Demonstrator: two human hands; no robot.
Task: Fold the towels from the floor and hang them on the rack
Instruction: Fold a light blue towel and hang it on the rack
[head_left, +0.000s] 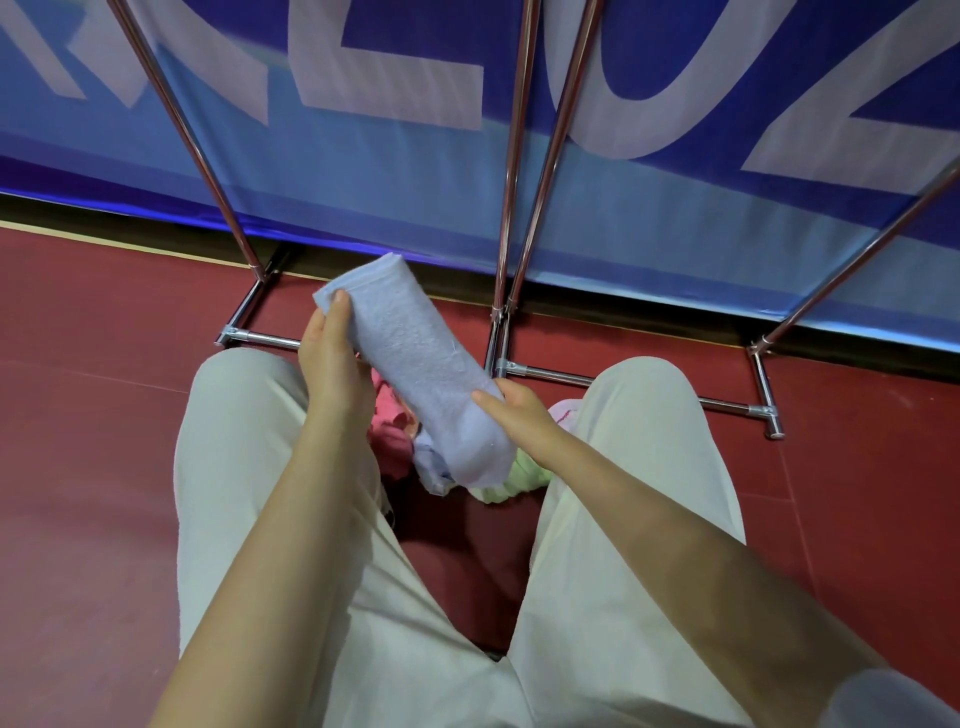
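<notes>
The blue towel (415, 358), folded into a narrow strip, looks light, soft and limp, so I judge it would sag or unfold if held by one end only; it is best taken at both ends, or under the middle when draping it over a bar of the rack (511, 156). It is held in the air above the knees, slanting from upper left to lower right, with the left hand (330, 353) gripping its far end and the right hand (519, 410) pinching its near end. The two hands are apart, and more crumpled towels (395, 436) lie on the floor (104, 415) beneath it.
</notes>
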